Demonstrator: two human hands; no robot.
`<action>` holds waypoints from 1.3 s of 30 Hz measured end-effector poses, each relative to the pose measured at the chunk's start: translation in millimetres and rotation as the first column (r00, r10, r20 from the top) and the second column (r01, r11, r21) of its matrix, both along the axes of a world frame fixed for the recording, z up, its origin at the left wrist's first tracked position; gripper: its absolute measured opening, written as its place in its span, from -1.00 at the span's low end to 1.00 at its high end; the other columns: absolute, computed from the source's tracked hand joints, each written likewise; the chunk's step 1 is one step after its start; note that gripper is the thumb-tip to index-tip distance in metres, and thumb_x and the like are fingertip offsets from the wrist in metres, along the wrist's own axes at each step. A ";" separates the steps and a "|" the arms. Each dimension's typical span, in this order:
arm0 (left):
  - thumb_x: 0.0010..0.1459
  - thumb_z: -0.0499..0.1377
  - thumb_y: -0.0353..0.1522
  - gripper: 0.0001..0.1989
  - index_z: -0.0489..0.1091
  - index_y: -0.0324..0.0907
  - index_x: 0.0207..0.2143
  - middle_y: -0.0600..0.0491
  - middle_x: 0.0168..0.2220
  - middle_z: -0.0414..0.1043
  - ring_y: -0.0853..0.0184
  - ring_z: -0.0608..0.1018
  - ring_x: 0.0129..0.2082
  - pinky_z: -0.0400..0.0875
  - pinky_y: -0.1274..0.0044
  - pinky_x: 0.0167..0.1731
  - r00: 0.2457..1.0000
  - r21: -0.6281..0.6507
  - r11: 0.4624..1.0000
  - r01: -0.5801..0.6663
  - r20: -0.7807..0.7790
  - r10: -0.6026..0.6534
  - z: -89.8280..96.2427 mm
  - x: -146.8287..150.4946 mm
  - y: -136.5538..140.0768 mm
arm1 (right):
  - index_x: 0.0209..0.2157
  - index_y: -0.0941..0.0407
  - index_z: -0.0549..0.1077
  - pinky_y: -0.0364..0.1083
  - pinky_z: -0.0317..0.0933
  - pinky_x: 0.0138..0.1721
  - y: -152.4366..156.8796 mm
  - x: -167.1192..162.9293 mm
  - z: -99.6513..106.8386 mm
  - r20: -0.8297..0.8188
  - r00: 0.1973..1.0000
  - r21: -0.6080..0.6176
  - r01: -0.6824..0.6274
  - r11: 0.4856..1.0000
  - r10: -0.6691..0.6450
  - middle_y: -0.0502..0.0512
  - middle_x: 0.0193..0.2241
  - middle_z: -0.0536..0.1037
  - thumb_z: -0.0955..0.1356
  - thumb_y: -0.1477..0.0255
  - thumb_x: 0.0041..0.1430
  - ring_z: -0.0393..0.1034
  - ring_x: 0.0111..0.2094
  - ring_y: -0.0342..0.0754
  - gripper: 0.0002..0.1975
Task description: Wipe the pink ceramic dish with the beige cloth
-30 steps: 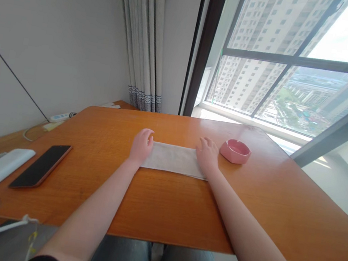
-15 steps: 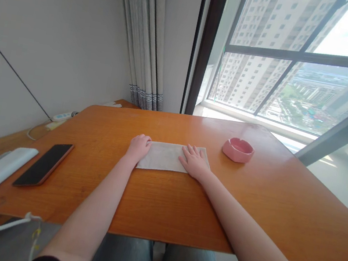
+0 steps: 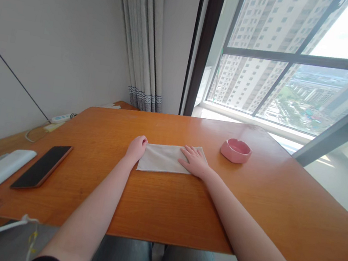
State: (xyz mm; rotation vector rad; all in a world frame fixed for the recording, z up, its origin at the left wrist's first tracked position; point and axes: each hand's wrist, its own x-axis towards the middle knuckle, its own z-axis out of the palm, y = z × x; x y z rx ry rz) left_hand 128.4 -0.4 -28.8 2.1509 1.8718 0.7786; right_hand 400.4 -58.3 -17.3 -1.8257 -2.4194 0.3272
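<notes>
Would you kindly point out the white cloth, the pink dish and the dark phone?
White cloth (image 3: 163,159): head view, middle of its exposed top.
Pink dish (image 3: 234,155): head view, its near outer wall.
Dark phone (image 3: 42,166): head view, middle of its screen.

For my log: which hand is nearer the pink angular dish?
Right. The right hand lies spread on the pale rectangular cloth, left of the dish; the left hand is farther left, curled at the cloth's left end.
</notes>
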 end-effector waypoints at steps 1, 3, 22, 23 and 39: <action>0.18 -0.02 -0.38 -0.83 0.35 -0.16 -0.37 -0.03 -0.30 0.45 0.25 0.47 -0.26 0.32 0.44 -0.21 1.000 -0.004 1.000 -0.019 -0.020 0.019 0.7 0.1 -0.7 | 0.25 0.07 0.10 0.13 -0.28 0.27 -0.6 -1.3 0.1 -0.001 1.000 0.009 0.009 1.000 -0.009 0.13 0.31 0.00 0.10 0.08 0.26 -0.21 0.33 0.11 -0.39; 0.18 0.00 -0.35 -0.82 0.38 -0.16 -0.32 -0.07 -0.24 0.44 0.20 0.46 -0.19 0.32 0.38 -0.16 0.993 0.019 0.996 -0.084 -0.079 0.085 4.2 2.7 -4.4 | 0.27 0.08 0.06 0.14 -0.27 0.27 -1.9 -4.7 0.0 -0.003 0.998 0.066 0.066 0.996 -0.066 0.16 0.32 -0.04 0.06 0.09 0.28 -0.23 0.33 0.11 -0.39; 0.17 -0.01 -0.16 -0.54 0.32 -0.32 -0.04 -0.35 -0.01 0.35 -0.06 0.40 0.03 0.31 0.23 -0.06 0.941 -0.137 0.975 -0.172 -0.315 0.122 20.1 27.1 -31.8 | 0.30 0.18 -0.02 0.24 -0.33 0.24 2.1 -4.2 -14.8 0.055 0.894 0.053 0.442 0.896 -0.444 0.29 0.33 -0.12 0.01 0.04 0.25 -0.30 0.32 0.29 -0.28; 0.15 0.01 -0.13 -0.55 0.35 -0.32 -0.11 -0.34 -0.07 0.38 -0.05 0.43 -0.01 0.33 0.26 -0.10 0.944 -0.162 0.972 -0.173 -0.310 0.116 21.1 28.5 -32.3 | 0.30 0.18 -0.02 0.24 -0.33 0.24 2.4 -4.2 -14.9 0.057 0.892 0.055 0.446 0.893 -0.449 0.30 0.33 -0.11 0.01 0.04 0.26 -0.30 0.32 0.29 -0.28; 0.08 0.12 -0.37 -0.76 0.17 -0.13 -0.19 0.04 -0.22 0.39 0.34 0.47 -0.23 0.34 0.52 -0.23 0.864 0.334 0.935 -0.118 0.498 -0.069 39.0 26.9 -32.8 | 0.13 0.11 0.26 0.28 -0.25 0.21 -1.3 -12.2 -8.1 -0.093 0.983 0.093 0.168 0.981 -0.160 0.23 0.23 0.17 0.16 0.25 0.24 -0.09 0.26 0.18 -0.53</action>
